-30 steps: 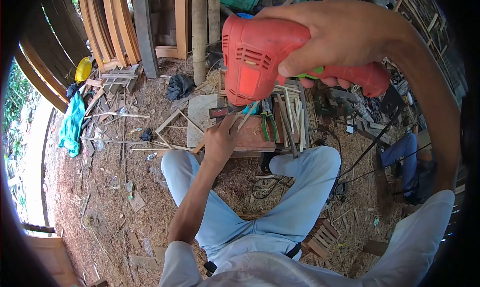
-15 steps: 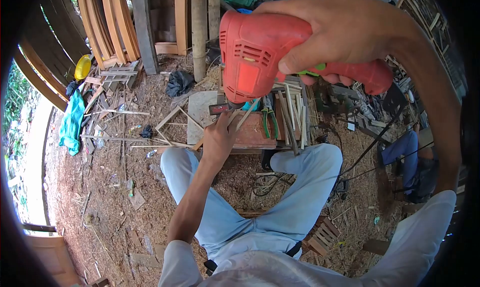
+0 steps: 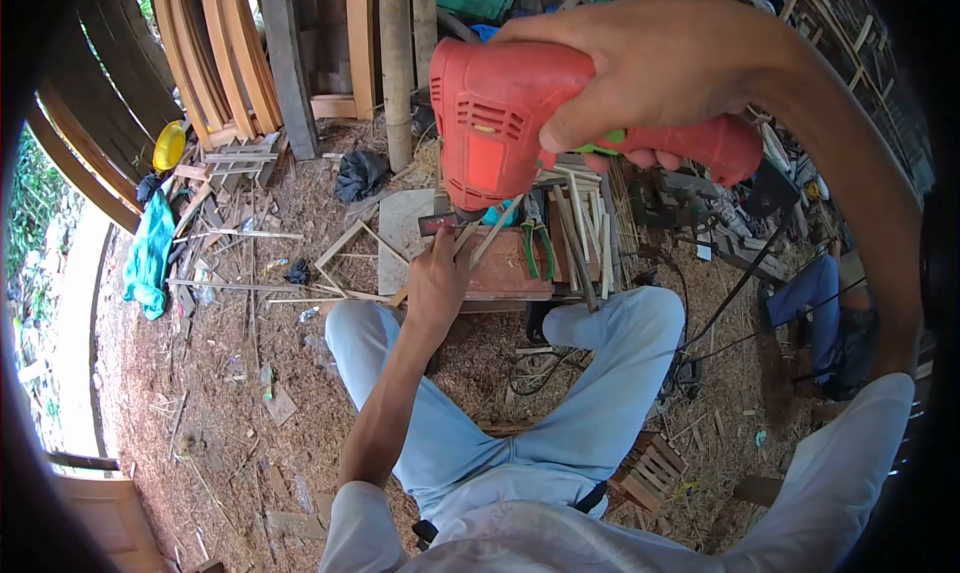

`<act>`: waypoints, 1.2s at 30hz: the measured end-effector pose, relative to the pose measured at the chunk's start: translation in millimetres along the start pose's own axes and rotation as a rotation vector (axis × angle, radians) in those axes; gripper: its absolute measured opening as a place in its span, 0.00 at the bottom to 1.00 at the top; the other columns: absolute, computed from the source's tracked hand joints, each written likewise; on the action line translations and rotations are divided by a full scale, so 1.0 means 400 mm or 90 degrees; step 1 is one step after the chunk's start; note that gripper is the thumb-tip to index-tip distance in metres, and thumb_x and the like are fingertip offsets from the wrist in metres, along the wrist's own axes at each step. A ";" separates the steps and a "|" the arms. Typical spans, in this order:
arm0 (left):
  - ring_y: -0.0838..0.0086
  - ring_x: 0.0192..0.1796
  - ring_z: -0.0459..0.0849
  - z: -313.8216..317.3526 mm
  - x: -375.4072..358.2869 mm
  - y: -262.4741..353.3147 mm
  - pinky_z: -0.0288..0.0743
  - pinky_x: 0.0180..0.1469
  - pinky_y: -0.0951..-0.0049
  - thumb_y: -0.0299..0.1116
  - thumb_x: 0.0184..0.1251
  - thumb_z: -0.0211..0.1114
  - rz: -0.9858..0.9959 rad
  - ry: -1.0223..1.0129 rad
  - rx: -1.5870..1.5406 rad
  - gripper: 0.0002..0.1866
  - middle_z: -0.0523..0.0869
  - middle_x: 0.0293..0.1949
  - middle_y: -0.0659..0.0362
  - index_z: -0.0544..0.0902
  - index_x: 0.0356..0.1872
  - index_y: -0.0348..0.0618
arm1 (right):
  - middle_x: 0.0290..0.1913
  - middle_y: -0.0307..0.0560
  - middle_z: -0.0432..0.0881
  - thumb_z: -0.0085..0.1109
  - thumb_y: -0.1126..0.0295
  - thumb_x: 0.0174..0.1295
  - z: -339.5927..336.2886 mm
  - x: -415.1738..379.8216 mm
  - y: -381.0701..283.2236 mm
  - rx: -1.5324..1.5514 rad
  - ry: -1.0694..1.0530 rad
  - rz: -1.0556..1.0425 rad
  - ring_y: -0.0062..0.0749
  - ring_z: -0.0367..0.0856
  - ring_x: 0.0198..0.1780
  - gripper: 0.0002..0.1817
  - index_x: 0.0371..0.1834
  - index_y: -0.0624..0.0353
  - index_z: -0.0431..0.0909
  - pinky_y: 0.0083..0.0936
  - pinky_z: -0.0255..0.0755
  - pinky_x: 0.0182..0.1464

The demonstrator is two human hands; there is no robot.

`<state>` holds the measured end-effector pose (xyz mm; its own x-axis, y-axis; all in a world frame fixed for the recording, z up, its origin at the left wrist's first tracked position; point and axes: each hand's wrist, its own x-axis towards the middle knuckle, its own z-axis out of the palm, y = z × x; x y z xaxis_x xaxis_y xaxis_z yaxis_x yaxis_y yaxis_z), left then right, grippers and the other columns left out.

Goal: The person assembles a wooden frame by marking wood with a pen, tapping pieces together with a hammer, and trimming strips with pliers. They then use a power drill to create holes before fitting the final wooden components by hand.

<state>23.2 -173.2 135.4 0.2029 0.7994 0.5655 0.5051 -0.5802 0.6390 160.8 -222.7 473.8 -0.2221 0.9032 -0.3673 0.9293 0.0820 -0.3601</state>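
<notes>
A red drill (image 3: 485, 123) with a vented body and a green trigger is gripped by my right hand (image 3: 660, 68), whose fingers wrap round its handle. Its nose points down at the low work surface. Just below that nose my left hand (image 3: 434, 285) is closed on a thin wooden strip (image 3: 464, 239), with a fingertip at a small dark-red piece (image 3: 436, 224). The drill's tip is partly hidden behind its body. Green-handled pliers (image 3: 537, 249) lie on a reddish board (image 3: 500, 273) to the right of my left hand, beside several loose wooden sticks (image 3: 580, 228).
Pale wood strips form an angular frame (image 3: 345, 248) on the left of the bench. A black plastic bag (image 3: 360, 176) lies beyond it. Cables (image 3: 725, 318) run along the right. Another person's blue-clad leg (image 3: 815, 303) shows at far right. Shavings (image 3: 230, 393) cover the ground.
The drill and my right hand have shifted slightly left, with the drill nose a little lower. My left hand stays nearly in place under it.
</notes>
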 end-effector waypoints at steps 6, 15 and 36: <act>0.54 0.34 0.87 -0.003 -0.002 0.004 0.80 0.32 0.62 0.26 0.62 0.66 0.001 0.001 0.000 0.09 0.87 0.33 0.48 0.79 0.41 0.35 | 0.27 0.44 0.79 0.59 0.67 0.56 -0.003 0.006 -0.003 0.003 -0.005 0.005 0.23 0.78 0.20 0.37 0.71 0.59 0.58 0.22 0.75 0.21; 0.53 0.33 0.86 -0.005 -0.001 -0.001 0.79 0.31 0.62 0.28 0.61 0.67 0.000 -0.020 0.009 0.11 0.86 0.32 0.48 0.79 0.43 0.35 | 0.27 0.44 0.79 0.60 0.67 0.56 -0.001 0.016 0.006 0.006 -0.009 -0.002 0.23 0.78 0.21 0.37 0.71 0.59 0.59 0.22 0.75 0.21; 0.49 0.30 0.84 -0.025 0.025 0.027 0.78 0.28 0.56 0.28 0.61 0.66 0.077 0.006 -0.012 0.09 0.84 0.31 0.45 0.79 0.39 0.37 | 0.28 0.42 0.79 0.57 0.68 0.55 0.007 0.013 0.022 0.017 0.008 0.008 0.23 0.77 0.21 0.38 0.72 0.54 0.59 0.23 0.75 0.23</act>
<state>22.2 -173.0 153.3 0.2544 0.7216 0.6438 0.4618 -0.6756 0.5748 167.1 -218.5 466.5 -0.2067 0.9092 -0.3613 0.9239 0.0598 -0.3778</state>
